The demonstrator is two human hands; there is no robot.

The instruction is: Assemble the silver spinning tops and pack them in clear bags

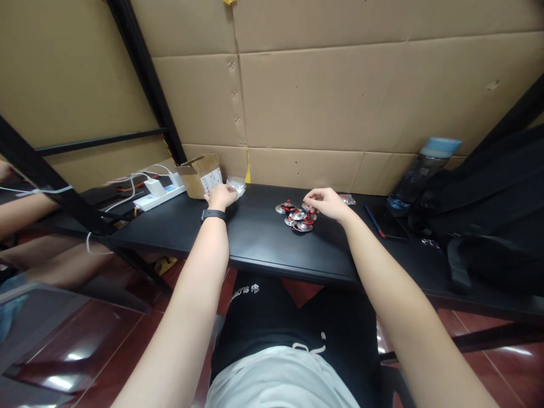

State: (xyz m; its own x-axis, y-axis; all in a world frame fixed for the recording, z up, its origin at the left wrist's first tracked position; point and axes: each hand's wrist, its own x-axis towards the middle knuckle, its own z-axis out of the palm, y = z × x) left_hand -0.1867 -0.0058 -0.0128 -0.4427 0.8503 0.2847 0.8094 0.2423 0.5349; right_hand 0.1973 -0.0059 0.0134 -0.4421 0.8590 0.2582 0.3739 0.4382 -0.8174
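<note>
A pile of small shiny silver domed discs with red bits (pixel 300 217), resembling finger cymbals, lies on the black table (pixel 259 238). My right hand (pixel 326 203) reaches in at the pile's far right side, its fingers closed on one of the silver discs (pixel 306 207). Over on the left, my left hand (pixel 221 196) has its fingers curled at a crumpled clear plastic bag (pixel 238 184), beside a small open cardboard box (pixel 196 181) with a white label. The left fingertips are partly hidden. A dark band sits on my left wrist.
A white power strip (pixel 159 197) with chargers and cables lies left of the box. A small clear packet (pixel 347 199) is behind my right hand. Farther right are a dark phone-like slab (pixel 389 222), a blue-lidded bottle (pixel 425 170) and a black bag (pixel 501 209). Another person's arm (pixel 32 209) shows at far left.
</note>
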